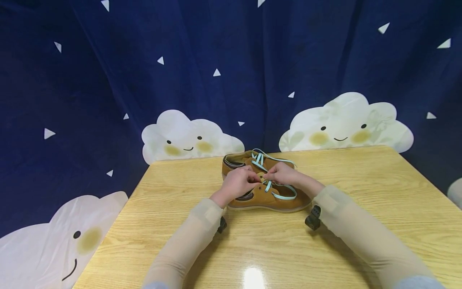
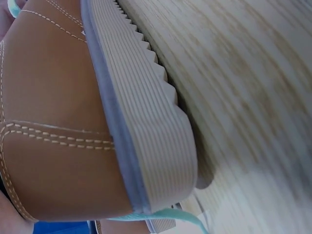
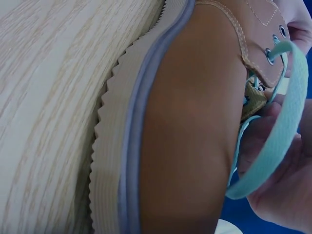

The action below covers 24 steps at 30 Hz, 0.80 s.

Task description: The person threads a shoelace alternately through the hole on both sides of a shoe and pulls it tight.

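Observation:
A brown shoe (image 1: 285, 198) with a cream sole stands near the far edge of the table, toe to the right. Its pale turquoise shoelace (image 3: 285, 131) runs through the lower eyelets, with a loop over the toe. At the collar, my left hand (image 1: 237, 185) has its fingers curled and grips the shoe by the eyelet flap; its fingertips are partly hidden. My right hand (image 1: 283, 173) pinches by the tongue (image 1: 261, 175), apparently on the shoelace, though the tip is not visible. The left wrist view shows the shoe's stitched heel (image 2: 63, 170).
A matching brown shoe (image 1: 234, 157) stands directly behind, with turquoise laces (image 1: 258, 159) in its eyelets. Both are on a light wooden table (image 1: 267, 249). A dark blue curtain (image 1: 231, 96) with white clouds hangs behind the table's far edge.

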Available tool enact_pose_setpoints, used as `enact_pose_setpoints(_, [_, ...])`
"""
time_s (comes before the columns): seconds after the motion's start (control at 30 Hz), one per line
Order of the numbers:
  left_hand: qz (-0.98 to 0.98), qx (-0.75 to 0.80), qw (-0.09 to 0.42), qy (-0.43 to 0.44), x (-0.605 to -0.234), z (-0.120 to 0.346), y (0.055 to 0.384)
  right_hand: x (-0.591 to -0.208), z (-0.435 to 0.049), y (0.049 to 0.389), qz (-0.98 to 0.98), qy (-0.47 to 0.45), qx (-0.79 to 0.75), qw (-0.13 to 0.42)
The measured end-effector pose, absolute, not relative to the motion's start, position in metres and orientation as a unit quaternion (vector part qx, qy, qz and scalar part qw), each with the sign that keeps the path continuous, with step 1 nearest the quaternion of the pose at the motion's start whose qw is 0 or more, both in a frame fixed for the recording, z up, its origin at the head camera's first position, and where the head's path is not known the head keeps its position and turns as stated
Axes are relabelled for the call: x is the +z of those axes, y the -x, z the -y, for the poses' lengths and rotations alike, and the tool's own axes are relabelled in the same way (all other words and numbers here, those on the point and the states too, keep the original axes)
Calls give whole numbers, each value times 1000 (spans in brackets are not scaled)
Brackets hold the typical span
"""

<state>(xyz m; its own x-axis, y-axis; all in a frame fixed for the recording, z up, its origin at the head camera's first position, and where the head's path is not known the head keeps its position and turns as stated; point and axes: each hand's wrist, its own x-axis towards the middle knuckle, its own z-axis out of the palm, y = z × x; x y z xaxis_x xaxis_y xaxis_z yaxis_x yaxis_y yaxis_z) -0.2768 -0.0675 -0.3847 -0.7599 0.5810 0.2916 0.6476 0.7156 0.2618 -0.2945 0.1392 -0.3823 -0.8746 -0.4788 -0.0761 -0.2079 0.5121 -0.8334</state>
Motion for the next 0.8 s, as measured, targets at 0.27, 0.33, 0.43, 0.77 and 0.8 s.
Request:
enact_pose_setpoints(0.27, [919,-173,100,339,-384,66,279,-381,-141,294,-856,196,-454,151])
enact_pose_setpoints(0.33, [920,-172,99,339,-384,65,280,-380,-142,293,-855,198,-455,150])
enact_pose_setpoints(0.43, [920,-173,96,339,-385,64,282,-379,-142,292,-855,201,-455,145])
enact_pose_setpoints(0.77, [906,-223,84,349,-384,70,281,-378,-141,289,-884,236,-395,80])
enact_pose_setpoints(0.8, [905,-228,83,348,-384,72,281,-378,-141,289,-887,242,-387,72])
